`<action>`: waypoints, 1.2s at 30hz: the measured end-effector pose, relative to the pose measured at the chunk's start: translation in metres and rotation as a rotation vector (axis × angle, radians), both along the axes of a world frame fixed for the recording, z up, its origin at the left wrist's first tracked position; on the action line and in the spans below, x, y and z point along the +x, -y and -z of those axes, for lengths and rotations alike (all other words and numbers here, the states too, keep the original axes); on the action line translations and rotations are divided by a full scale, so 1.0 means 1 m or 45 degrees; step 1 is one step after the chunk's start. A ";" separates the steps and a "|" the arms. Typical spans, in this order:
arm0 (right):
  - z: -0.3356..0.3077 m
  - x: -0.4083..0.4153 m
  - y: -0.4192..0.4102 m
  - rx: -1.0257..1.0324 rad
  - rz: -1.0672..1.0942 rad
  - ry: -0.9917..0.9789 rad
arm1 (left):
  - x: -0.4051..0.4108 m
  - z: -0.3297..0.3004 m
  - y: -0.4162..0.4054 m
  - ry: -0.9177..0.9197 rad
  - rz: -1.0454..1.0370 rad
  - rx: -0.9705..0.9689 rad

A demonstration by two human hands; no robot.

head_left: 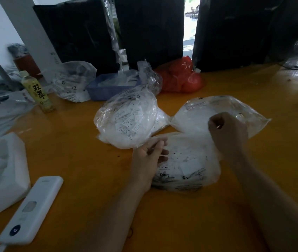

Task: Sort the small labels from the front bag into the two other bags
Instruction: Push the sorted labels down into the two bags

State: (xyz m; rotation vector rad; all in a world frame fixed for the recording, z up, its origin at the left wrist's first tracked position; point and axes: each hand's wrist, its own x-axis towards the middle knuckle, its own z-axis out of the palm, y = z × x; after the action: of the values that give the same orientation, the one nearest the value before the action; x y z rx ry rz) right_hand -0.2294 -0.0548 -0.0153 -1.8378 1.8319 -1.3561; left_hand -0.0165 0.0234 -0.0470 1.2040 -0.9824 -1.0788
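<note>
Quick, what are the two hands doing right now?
Left hand: fingers curled at the edge of the front bag, gripping it.
Right hand: fingers curled over the right bag; what it holds cannot be told.

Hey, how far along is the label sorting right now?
Done: the left rear bag already holds many labels.
In hand: the right hand, fingers curled, is raised over the right rear bag; whether it pinches a label is unclear. The left hand holds the front bag open.
Left: labels remain in the front bag.
</note>
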 end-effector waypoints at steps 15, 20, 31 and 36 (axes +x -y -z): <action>-0.003 -0.005 -0.023 -0.021 -0.736 -0.424 | 0.006 0.008 0.007 -0.260 0.053 -0.047; 0.012 -0.008 -0.021 0.316 -0.835 -0.998 | 0.007 0.004 0.004 -0.251 0.062 -0.031; 0.003 -0.002 -0.029 -0.095 -0.725 -0.096 | 0.008 0.002 -0.001 -0.321 0.097 0.039; 0.002 0.000 -0.029 -0.122 -0.730 0.092 | 0.007 0.001 -0.004 -0.238 0.102 -0.007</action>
State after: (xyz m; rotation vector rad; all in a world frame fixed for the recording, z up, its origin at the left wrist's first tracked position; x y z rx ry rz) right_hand -0.2289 -0.0254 -0.0173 -2.1022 1.0862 -1.2753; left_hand -0.0099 0.0270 -0.0477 1.0461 -0.8940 -1.2274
